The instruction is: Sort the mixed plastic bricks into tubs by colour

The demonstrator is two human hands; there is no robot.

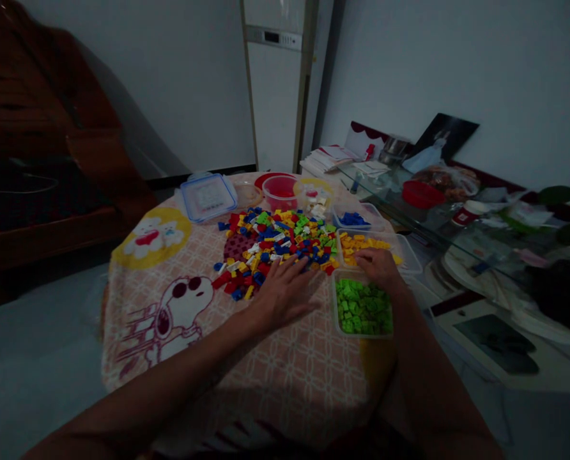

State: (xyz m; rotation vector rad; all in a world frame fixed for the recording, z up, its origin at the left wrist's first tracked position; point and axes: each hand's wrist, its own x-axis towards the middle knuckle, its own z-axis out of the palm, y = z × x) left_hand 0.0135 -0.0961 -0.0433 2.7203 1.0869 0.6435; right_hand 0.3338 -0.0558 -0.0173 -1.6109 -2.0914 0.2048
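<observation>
A heap of mixed toy building bricks (285,233) in red, blue, yellow, green and white covers the middle of the table. My left hand (281,291) lies at the heap's near edge with its fingers spread, fingertips touching the bricks. My right hand (381,268) is over the near side of the box of yellow bricks (356,241), its fingers bent together; whether a brick is between them is hidden. Just below that hand, a clear box holds green bricks (362,306). Farther back, another box contains blue bricks (353,219).
A pink round tub (281,191) and a blue-rimmed lid (209,197) sit at the table's far side, near some white bricks (318,207). To the right stands a cluttered glass table (429,223) with a red bowl (423,193). A wooden bench (74,160) is at left.
</observation>
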